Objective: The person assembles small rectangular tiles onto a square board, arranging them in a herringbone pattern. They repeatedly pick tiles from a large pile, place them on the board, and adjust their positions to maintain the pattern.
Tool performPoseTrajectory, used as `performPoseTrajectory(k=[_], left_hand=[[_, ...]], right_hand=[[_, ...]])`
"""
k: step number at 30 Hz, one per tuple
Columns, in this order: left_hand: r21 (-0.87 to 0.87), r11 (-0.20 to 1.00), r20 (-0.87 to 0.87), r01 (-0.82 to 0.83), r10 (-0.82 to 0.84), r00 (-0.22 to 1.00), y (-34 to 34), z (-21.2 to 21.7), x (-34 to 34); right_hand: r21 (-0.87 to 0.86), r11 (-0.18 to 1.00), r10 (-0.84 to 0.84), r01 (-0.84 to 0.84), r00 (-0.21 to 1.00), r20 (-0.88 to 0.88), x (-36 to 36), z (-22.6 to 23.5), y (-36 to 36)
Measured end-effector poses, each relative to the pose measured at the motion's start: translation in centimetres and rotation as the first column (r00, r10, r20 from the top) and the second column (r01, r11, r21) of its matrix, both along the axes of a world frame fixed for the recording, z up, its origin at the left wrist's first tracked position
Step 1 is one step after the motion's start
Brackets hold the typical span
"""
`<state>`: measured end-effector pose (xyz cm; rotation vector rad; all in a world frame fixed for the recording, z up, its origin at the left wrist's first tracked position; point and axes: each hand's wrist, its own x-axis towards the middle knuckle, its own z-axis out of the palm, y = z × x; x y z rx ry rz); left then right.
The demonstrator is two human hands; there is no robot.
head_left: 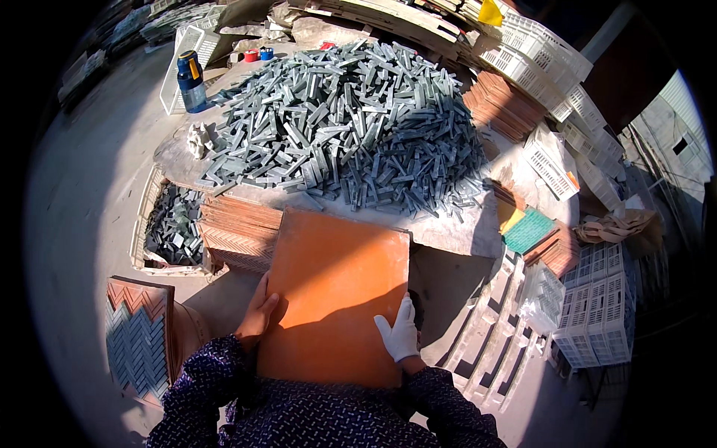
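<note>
Orange smooth square board gripped by hands: bare left, white-gloved right.

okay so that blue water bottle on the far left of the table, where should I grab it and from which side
Grip the blue bottle around its body, below the dark cap, coming from its left, floor-facing side. It stands upright at the table's corner; the grey strip pile crowds its right and a white crate sits just behind. A side wrap probably suits its round, upright shape.

Outdoor tile workshop yard: heap of grey stone strips on a worktable, stacked white plastic crates, orange trays, half-laid herringbone mosaic.
</note>
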<state>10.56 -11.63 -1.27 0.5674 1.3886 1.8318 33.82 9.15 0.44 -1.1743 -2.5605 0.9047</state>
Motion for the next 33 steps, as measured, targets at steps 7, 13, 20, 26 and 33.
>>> performPoseTrajectory(k=[7,13,20,26,33], left_hand=[[-0.25,0.968,-0.375,-0.018,-0.08,0.924,0.1,-0.5,-1.1],[-0.108,0.985,0.266,0.136,-0.103,0.958,4.2,2.1,-7.9],[-0.237,0.959,0.403,0.157,-0.05,0.914,11.0,0.3,-11.3],[-0.242,0.969,0.25,0.052,0.01,0.968,10.7,-0.5,-10.3],[-0.365,0.931,0.013,0.017,-0.013,1.0,9.4,-0.4,-9.6]], right_hand=[[0.004,0.999,-0.036,0.037,0.996,-0.077,0.5,-1.4,0.8],[-0.404,0.903,-0.141,0.148,0.989,0.046,-4.7,-1.0,7.5],[-0.655,0.708,-0.295,0.264,0.953,0.066,-8.6,-1.7,13.1],[-0.744,0.604,-0.442,0.285,0.897,-0.016,-8.2,-3.7,13.2],[-0.773,0.616,-0.362,0.152,0.926,-0.107,-7.4,-3.6,12.7]])
